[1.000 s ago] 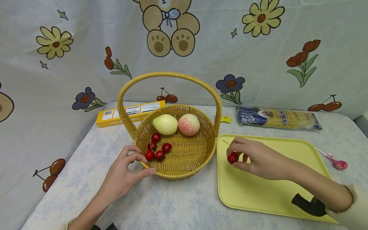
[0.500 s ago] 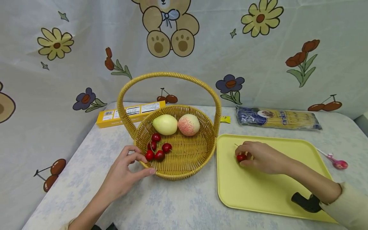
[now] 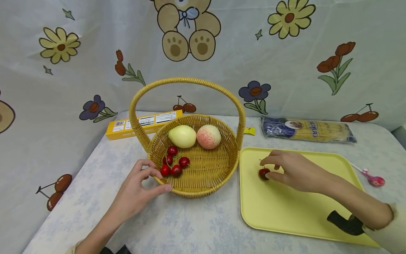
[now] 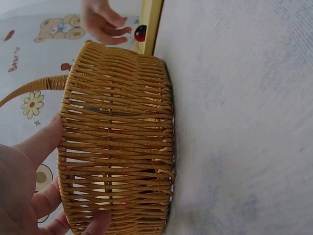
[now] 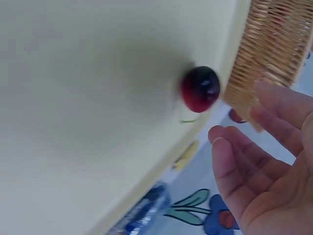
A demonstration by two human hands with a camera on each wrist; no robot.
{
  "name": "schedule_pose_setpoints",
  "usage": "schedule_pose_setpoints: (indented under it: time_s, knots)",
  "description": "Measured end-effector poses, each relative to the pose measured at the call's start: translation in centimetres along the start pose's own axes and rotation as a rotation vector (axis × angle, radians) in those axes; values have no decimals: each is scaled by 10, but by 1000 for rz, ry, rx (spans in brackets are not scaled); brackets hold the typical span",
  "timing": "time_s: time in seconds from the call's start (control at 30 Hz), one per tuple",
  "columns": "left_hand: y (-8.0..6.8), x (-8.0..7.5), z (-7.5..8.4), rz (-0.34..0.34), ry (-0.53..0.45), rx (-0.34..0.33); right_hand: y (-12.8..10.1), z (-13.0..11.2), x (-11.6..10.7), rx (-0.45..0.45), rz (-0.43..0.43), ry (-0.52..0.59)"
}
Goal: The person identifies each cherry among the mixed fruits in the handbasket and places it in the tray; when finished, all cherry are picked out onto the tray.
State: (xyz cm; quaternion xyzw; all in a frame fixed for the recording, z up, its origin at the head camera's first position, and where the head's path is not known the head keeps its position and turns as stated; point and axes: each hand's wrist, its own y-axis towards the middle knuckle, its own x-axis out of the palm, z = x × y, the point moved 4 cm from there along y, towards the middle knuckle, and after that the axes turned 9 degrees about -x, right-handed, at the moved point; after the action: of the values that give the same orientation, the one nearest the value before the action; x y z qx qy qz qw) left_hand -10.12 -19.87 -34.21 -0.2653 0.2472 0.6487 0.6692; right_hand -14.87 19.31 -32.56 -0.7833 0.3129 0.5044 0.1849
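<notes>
My left hand (image 3: 134, 192) holds the near left rim of a yellow wicker basket (image 3: 203, 192), its thumb at the front and its fingers over the edge. Inside the basket lie a pale yellow pear (image 3: 182, 136), a pink-speckled peach (image 3: 208, 137) and several dark red cherries (image 3: 176, 171). On the yellow tray (image 3: 295, 218) to the right sits a single cherry (image 3: 263, 174) with a thin stem. My right hand (image 3: 296, 173) hovers just beside this cherry. In the right wrist view a gap separates its relaxed fingertips (image 5: 222, 147) from the cherry (image 5: 199, 89).
A yellow carton (image 3: 123, 131) lies behind the basket. Beyond the tray is a packet of dry noodles (image 3: 309, 130), with a small yellow packet (image 3: 249, 131) to its left. A pink spoon-like item (image 3: 375, 181) rests right of the tray. A printed cloth hangs behind.
My right hand carried the cherry rightward and down to the tray, then let go of it and spread its fingers. My left hand stays at the basket rim.
</notes>
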Motion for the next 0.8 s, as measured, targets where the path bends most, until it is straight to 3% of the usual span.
schedule_pose_setpoints:
  time_s: [0.17,0.3,0.53,0.8]
  knots:
    - [1,0,0,-5,-16,0,11,-26,-18,-97,50,-22]
    - [1,1,0,-7,-23,-4,28,-52,-33,-202,42,-70]
    - [1,0,0,-6,-23,-7,73,-86,-41,-324,-24,-98]
    - [0,0,-1,-16,-25,1,135,-116,-25,-386,-192,-144]
